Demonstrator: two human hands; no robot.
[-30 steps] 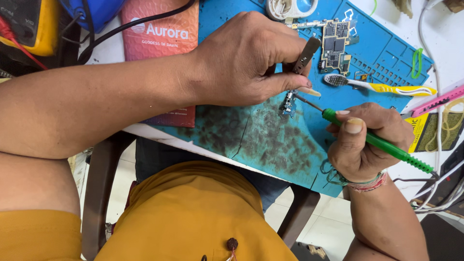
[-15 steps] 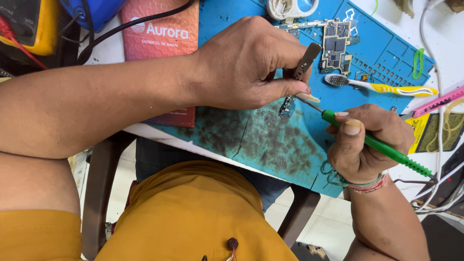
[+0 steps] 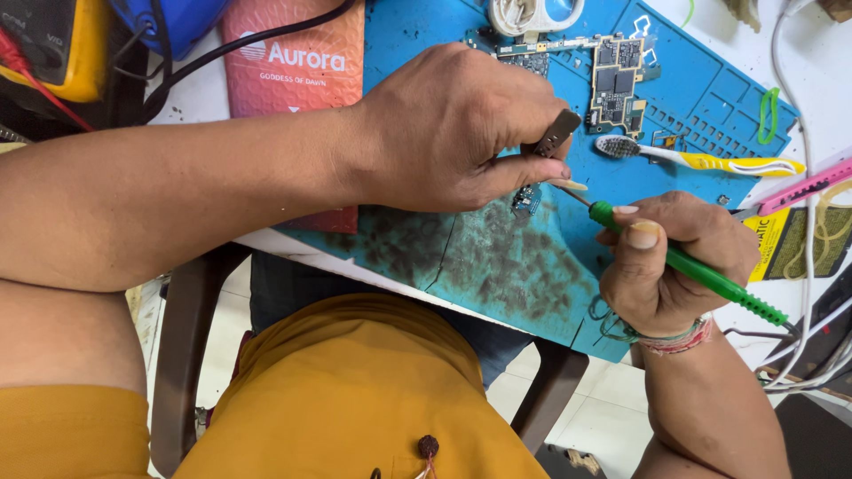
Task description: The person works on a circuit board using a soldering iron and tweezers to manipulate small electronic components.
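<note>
Two hands meet over the blue work mat [image 3: 497,266]: your left hand [image 3: 453,124] pinches tweezers [image 3: 555,135] onto the small chip board [image 3: 525,200]; your right hand [image 3: 674,257], clamped on the green soldering iron [image 3: 701,273], lies right of it, tip slanting up-left toward it.

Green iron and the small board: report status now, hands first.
Left hand pins small circuit board to blue mat, tweezers in grip. Right hand holds green soldering iron, tip at board. Toothbrush lies behind, apart.
</note>
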